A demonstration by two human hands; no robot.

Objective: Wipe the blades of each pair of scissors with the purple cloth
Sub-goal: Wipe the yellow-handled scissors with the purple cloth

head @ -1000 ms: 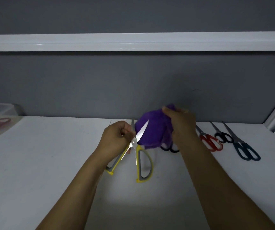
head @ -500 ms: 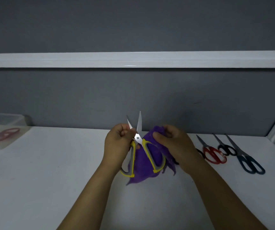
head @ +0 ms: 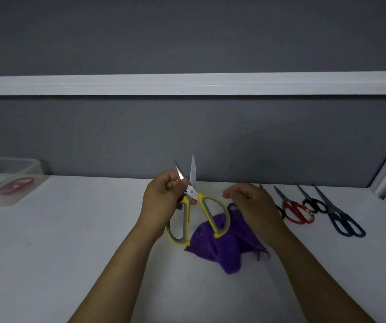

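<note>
**Cloth down, blades up**

Lowered from behind the handles half a second ago, the crumpled purple cloth [head: 217,250] now lies mostly on the white table [head: 70,252], below and to the right of the scissors. That suggests a pause between wipes: either a re-grip of the cloth, or this pair is finished and about to be set aside.

The left hand [head: 164,201], at the centre of the frame, is closed around the yellow-and-grey-handled steel scissors [head: 192,193]. It pinches them near the pivot, with the handle loops hanging down and both blades pointing up, parted in a narrow V.

The right hand [head: 250,203] hovers just right of the scissors, knuckles up, directly over the cloth. Its visible fingers are loosely curled and pinch nothing, but the thumb side is hidden. A raised fold of cloth reaches the underside of the palm, so I cannot tell whether the hand has fully let go.

Further right, along the table's back edge, lie red-handled scissors [head: 295,212], small black-handled scissors [head: 313,203] and long dark-blue-handled scissors [head: 343,222]. Another dark handle shows behind the right wrist.

At the left edge sits a clear plastic box [head: 12,166], with a reddish pair of scissors [head: 16,185] in front of it.
</note>
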